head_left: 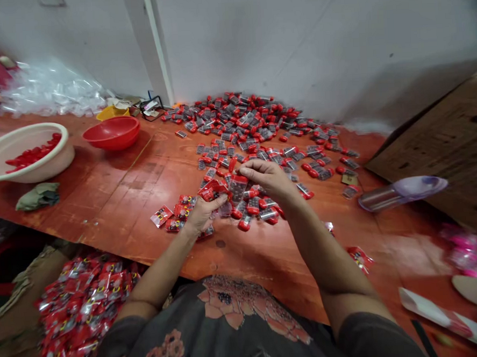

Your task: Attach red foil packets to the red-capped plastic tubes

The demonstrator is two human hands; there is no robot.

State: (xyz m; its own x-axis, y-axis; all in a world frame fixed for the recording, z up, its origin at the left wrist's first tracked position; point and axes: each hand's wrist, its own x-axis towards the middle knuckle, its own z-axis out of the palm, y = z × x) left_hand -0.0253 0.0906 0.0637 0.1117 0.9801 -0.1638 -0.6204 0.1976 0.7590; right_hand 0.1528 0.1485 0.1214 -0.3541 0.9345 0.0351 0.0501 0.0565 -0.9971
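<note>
I log a wooden workbench (115, 207) stained orange-red, carrying a wide heap of red-capped clear tubes (239, 124) against the wall; a cream basin (37, 129) of red pieces and a red bowl (112, 140) sit to the left. My left hand (204, 213) is clenched on a red foil packet (213, 191) at the heap's near edge, and my right hand (266, 179) pinches one tube (238, 188) just beside it, fingertips (244, 170) at its top
</note>
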